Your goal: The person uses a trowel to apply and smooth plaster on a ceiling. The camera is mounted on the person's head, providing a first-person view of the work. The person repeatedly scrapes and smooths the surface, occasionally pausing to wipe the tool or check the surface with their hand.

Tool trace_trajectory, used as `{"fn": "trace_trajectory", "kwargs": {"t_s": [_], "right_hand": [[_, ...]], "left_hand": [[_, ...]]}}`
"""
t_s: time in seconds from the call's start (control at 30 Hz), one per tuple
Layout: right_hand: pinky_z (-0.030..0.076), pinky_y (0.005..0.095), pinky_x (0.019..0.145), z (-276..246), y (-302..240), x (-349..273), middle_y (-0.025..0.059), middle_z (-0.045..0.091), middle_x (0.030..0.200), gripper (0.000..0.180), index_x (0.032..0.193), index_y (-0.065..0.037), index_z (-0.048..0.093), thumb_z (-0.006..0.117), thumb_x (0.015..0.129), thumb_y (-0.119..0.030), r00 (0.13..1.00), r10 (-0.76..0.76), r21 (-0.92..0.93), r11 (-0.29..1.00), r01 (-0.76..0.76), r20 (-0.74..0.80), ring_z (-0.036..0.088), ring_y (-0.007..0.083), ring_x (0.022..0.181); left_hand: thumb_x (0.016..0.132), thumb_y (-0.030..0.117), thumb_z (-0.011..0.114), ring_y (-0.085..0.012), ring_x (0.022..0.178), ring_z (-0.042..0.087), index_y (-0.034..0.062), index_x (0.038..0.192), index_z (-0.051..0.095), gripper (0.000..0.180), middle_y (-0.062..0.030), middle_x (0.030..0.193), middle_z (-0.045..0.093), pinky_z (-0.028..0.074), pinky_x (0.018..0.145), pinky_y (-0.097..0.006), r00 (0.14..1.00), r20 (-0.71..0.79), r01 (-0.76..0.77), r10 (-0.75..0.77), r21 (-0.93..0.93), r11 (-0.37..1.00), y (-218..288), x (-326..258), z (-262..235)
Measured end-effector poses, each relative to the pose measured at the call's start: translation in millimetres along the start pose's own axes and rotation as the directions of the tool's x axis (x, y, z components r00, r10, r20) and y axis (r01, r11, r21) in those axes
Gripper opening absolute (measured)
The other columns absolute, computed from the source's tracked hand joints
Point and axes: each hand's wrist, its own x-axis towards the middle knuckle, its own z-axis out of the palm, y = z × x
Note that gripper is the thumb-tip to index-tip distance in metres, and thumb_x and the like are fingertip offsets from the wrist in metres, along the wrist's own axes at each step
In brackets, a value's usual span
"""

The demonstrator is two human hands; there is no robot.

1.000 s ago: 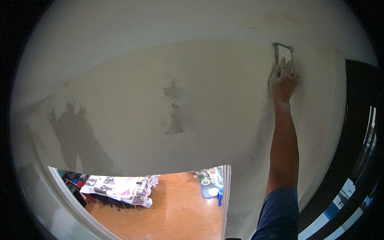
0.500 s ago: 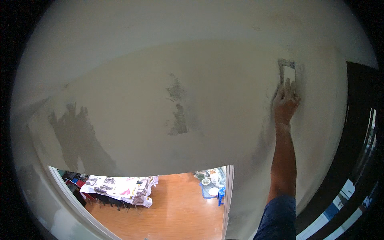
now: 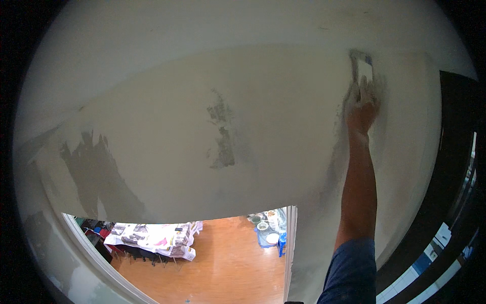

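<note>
Right hand (image 3: 361, 107) is raised overhead, fingers clamped on the handle of a putty knife (image 3: 363, 68). Its blade lies flat against the plastered wall (image 3: 283, 101), beside grey patches (image 3: 223, 134). Left hand is out of sight.

Left of the trowel (image 3: 363, 70) the wall (image 3: 273, 126) runs open and flat, broken only by grey patches (image 3: 223, 131) that lie flush. Right of the trowel, a dark door frame (image 3: 450, 152) closes off the wall. Below it, the raised arm (image 3: 358, 192) fills the way down.
</note>
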Motion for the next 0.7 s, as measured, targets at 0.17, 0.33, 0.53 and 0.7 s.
{"fn": "trace_trajectory", "kwargs": {"t_s": [0.17,0.33,0.53,0.7], "right_hand": [[0.038,0.0532,0.103,-5,7,-18,0.0196,0.058,0.132,0.040,0.131,-0.012,0.059,0.055,0.096,-0.031,0.996,-0.086,-0.112,0.990,0.084,-0.009,0.057,0.0363,0.119],[0.041,0.0527,0.099,12,14,-6,0.0191,0.058,0.132,0.041,0.130,-0.009,0.059,0.057,0.095,-0.030,0.997,-0.074,-0.098,0.993,0.070,-0.030,0.055,0.0377,0.121],[0.042,0.0517,0.097,-7,15,-11,0.0183,0.058,0.132,0.043,0.131,-0.010,0.058,0.056,0.096,-0.035,0.975,-0.217,-0.197,0.955,0.220,0.038,0.052,0.0376,0.124],[0.042,0.0519,0.097,-9,13,6,0.0177,0.060,0.129,0.043,0.133,-0.010,0.057,0.053,0.097,-0.033,0.998,-0.020,-0.065,0.998,0.024,0.058,0.052,0.0374,0.125]], "left_hand": [[0.088,0.068,0.050,-0.0202,0.066,0.059,0.0043,0.066,0.074,0.072,-0.0087,0.062,0.067,0.047,0.067,-0.036,0.998,-0.005,-0.066,0.066,-0.039,0.997,-13,6,4],[0.088,0.068,0.051,-0.0201,0.065,0.059,0.0047,0.064,0.073,0.071,-0.0086,0.060,0.066,0.047,0.067,-0.035,0.956,-0.075,-0.290,0.282,-0.121,0.949,-15,11,6],[0.088,0.067,0.052,-0.0200,0.063,0.058,0.0046,0.063,0.072,0.070,-0.0093,0.060,0.065,0.047,0.067,-0.035,0.999,0.038,-0.030,0.032,-0.045,0.999,13,5,8],[0.089,0.064,0.051,-0.0206,0.060,0.057,0.0050,0.061,0.070,0.068,-0.0096,0.060,0.065,0.046,0.066,-0.036,0.999,-0.005,-0.048,0.048,-0.020,0.999,4,5,-3]]}}
